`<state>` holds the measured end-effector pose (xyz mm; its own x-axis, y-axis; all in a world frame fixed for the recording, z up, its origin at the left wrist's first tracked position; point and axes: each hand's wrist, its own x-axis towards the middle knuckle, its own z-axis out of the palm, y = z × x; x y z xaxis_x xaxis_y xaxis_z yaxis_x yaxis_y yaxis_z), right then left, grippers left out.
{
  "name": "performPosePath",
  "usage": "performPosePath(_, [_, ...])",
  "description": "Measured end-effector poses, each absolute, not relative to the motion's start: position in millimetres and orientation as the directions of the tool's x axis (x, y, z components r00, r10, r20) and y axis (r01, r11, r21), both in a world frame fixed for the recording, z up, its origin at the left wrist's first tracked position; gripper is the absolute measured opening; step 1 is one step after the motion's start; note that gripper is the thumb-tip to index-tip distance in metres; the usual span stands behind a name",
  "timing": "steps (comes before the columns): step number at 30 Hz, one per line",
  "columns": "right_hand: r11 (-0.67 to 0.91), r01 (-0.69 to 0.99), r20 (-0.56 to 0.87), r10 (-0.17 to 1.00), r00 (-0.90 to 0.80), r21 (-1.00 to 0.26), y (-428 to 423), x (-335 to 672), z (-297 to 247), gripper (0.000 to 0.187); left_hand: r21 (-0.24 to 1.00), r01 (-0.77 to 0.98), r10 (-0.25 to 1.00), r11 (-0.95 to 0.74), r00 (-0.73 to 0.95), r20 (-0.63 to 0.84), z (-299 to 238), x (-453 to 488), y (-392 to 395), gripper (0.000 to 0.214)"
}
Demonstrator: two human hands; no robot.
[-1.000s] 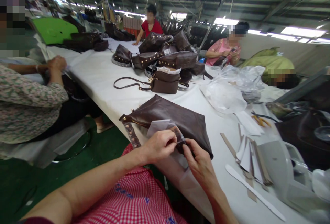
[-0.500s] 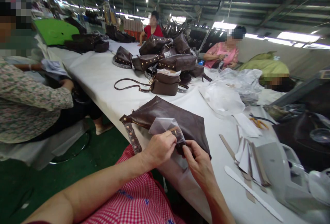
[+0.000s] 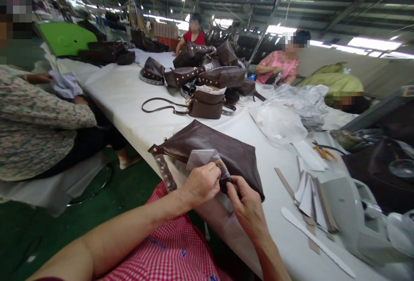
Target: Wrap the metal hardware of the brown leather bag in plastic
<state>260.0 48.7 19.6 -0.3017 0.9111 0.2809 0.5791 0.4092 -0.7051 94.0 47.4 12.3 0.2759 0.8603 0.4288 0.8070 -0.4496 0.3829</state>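
At the near edge of the worktop the person's two hands meet over a flat brown leather bag, which lies with its studded strap hanging over that edge; the left hand is pinched shut on a clear plastic pouch lifted just above the bag, and inside the pouch's lower end shows a small brown piece, though what it is I cannot tell; the right hand has thumb and forefinger closed on that piece where it leaves the pouch, touching the left hand's fingertips; towards the near right corner lie a fan of card strips and a long white strip; further along the right edge sits a heap of clear plastic bags, their contents not discernible, with an orange-handled tool beside it; mid-worktop stands a small brown handbag stuffed with pale paper at its open top, its thin strap trailing left; behind it rises a pile of studded brown bags; a person in a floral sleeve sits at the left edge, one in pink at the right, one in red at the far end; a white cloth covers the long worktop, under a dark beamed factory roof with strip lights.
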Motion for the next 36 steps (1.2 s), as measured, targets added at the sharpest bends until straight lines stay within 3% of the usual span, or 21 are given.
performPosePath(7, [0.44,0.587,0.318,0.898,-0.305,-0.679,50,260,17,0.027,0.59,0.682,0.884,-0.432,0.189,0.428,19,92,39,0.013])
performPosePath(14, [0.483,0.598,0.348,0.875,-0.335,-0.639,48,262,14,0.027,0.648,0.622,0.884,-0.44,0.175,0.433,20,94,38,0.013])
performPosePath(21, [0.51,0.605,0.358,0.86,-0.363,-0.611,48,262,11,0.027,0.557,0.699,0.877,-0.448,0.222,0.427,16,93,40,0.011])
performPosePath(30, [0.563,0.629,0.404,0.825,-0.395,-0.536,48,263,11,0.03,0.599,0.657,0.881,-0.457,0.242,0.407,17,90,42,0.013])
performPosePath(36, [0.618,0.643,0.446,0.781,-0.437,-0.452,51,265,5,0.03,0.411,0.788,0.872,-0.457,0.306,0.382,12,96,43,0.011])
